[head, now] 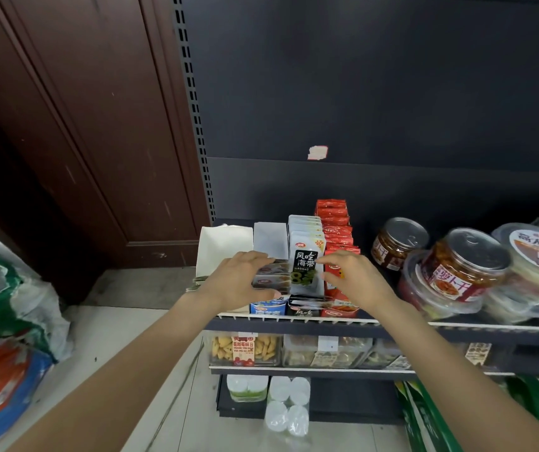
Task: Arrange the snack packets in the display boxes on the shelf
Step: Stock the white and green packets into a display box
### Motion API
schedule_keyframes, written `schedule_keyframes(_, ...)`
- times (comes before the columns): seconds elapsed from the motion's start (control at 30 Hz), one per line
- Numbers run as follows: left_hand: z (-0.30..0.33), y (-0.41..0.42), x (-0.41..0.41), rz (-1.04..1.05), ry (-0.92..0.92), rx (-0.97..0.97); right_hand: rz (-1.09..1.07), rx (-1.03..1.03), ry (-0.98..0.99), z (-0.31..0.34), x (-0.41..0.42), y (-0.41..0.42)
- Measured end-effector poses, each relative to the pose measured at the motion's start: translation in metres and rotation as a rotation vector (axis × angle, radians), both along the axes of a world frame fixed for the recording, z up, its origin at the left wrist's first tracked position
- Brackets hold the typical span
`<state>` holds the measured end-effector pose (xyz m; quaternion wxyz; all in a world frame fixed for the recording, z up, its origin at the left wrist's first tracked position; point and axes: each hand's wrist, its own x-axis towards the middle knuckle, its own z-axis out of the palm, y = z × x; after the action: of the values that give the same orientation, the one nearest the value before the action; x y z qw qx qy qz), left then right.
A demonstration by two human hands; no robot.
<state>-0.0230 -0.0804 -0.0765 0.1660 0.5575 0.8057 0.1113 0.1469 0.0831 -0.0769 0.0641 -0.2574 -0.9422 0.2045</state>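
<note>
The left hand (242, 282) grasps a stack of grey packets (271, 275), fingers curled over its top and thumb beneath, holding it level for seating in the blue display box (268, 307). Just right of that box, the right hand (356, 282) pinches the front white seaweed packet (305, 265), presumably to keep its row upright. Right of it stands a red packet row (336, 233). The dark metal shelf (294, 324) adjoins a brown door (82, 125).

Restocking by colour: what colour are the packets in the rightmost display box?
Red packets, clearest in the head view.
</note>
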Motion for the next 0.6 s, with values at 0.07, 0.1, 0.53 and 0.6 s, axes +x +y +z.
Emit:
schedule_keyframes(0.07, -0.002, -0.001, 0.002, 0.004, 0.018, 0.005, 0.025, -0.009, -0.039, 0.0, 0.003, -0.005)
schedule_keyframes(0.1, -0.003, -0.001, 0.003, 0.006, 0.023, 0.005, 0.038, -0.017, -0.063, 0.0, 0.003, -0.007)
schedule_keyframes(0.53, -0.005, -0.003, 0.006, 0.028, -0.006, 0.004, 0.06, 0.212, -0.135, 0.002, -0.005, -0.026)
schedule_keyframes(0.6, -0.002, -0.003, 0.007, 0.034, -0.012, 0.013, 0.011, 0.197, -0.044, 0.009, -0.005, -0.026)
